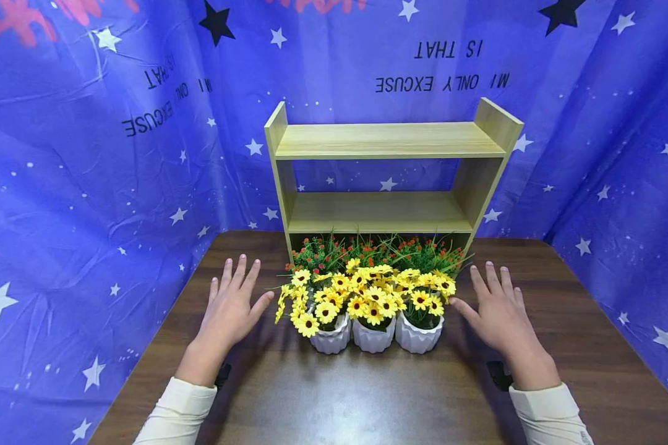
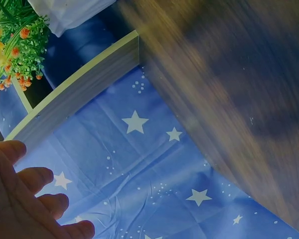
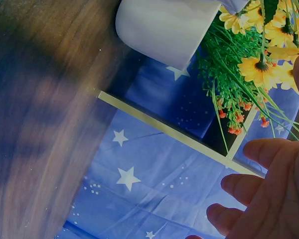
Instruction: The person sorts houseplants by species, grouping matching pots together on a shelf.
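Observation:
In the head view, yellow daisy-like flowers (image 1: pixel 373 295) fill three white pots (image 1: pixel 373 337) lined up side by side on the table. Behind them, plants with small red-orange blooms and green grass (image 1: pixel 423 252) stand close to the shelf; their pots are mostly hidden. My left hand (image 1: pixel 231 309) is spread flat to the left of the flowers, holding nothing. On the other side my right hand (image 1: pixel 498 312) is likewise spread, its thumb close to the rightmost flowers. Both wrist views show the fingers apart from the plants, with a white pot (image 3: pixel 164 30) near in the right one.
A light wooden two-tier shelf (image 1: pixel 389 141) stands at the back of the brown wooden table (image 1: pixel 334 408), right behind the plants. Blue cloth (image 1: pixel 117 247) with white stars hangs around the table's back and sides. A dark wrist strap (image 1: pixel 499 375) shows under the right wrist.

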A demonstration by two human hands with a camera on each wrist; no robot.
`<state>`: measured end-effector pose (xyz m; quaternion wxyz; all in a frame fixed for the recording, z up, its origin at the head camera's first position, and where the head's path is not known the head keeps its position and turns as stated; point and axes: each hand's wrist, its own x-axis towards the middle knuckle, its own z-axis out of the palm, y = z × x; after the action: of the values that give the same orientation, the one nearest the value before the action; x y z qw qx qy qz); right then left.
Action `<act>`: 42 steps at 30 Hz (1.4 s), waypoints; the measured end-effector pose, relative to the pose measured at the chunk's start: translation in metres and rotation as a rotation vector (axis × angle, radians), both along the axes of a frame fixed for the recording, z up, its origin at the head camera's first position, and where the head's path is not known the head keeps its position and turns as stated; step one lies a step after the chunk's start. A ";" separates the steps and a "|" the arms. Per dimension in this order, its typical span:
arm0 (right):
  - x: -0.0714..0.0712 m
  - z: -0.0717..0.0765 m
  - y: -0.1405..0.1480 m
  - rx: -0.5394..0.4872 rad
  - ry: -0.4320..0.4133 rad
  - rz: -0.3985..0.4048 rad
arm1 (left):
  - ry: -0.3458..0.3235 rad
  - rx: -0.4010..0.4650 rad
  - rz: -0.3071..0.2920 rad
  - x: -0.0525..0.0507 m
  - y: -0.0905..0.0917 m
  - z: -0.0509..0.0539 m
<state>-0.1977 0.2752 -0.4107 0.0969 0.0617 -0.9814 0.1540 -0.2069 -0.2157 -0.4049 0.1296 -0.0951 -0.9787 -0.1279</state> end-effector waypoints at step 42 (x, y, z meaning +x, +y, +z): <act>0.011 -0.009 0.009 -0.258 0.103 0.108 | 0.449 -0.102 -0.159 -0.079 0.043 0.223</act>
<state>-0.1871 0.2844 -0.4200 0.1458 0.1095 -0.9424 0.2803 -0.2862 -0.1732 -0.1823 0.3285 -0.2045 -0.9199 -0.0639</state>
